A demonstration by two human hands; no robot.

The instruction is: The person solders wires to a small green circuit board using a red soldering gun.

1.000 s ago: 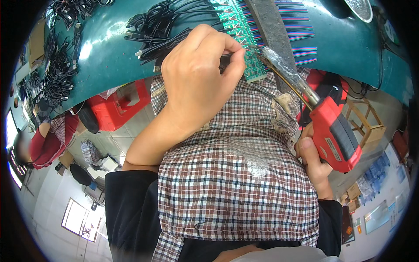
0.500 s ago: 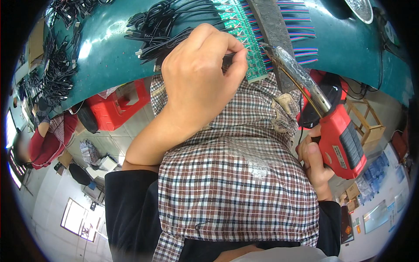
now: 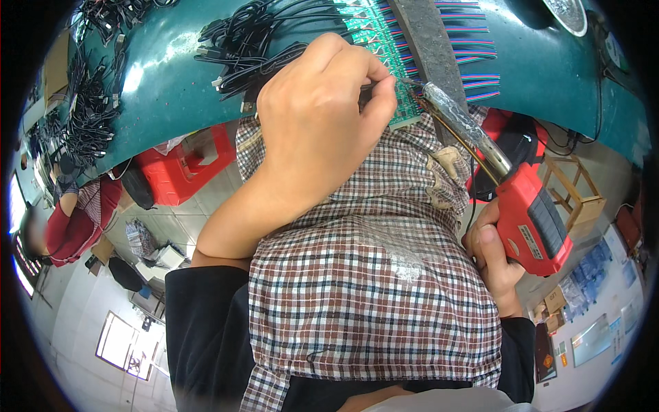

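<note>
While my right hand [image 3: 491,248] grips the red soldering gun [image 3: 533,221], its barrel [image 3: 468,128] slants up-left toward the green board [image 3: 384,48]. My left hand [image 3: 319,110], nearer, pinches tight; on what, I can't tell.

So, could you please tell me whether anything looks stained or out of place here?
Yes: the checked apron has a whitish smudge on its front, odd because it breaks the regular pattern; whether it is residue or wear, I cannot tell.

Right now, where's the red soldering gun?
In the head view, the red soldering gun is right of centre, in the person's right hand, its tip near the green circuit board.
</note>
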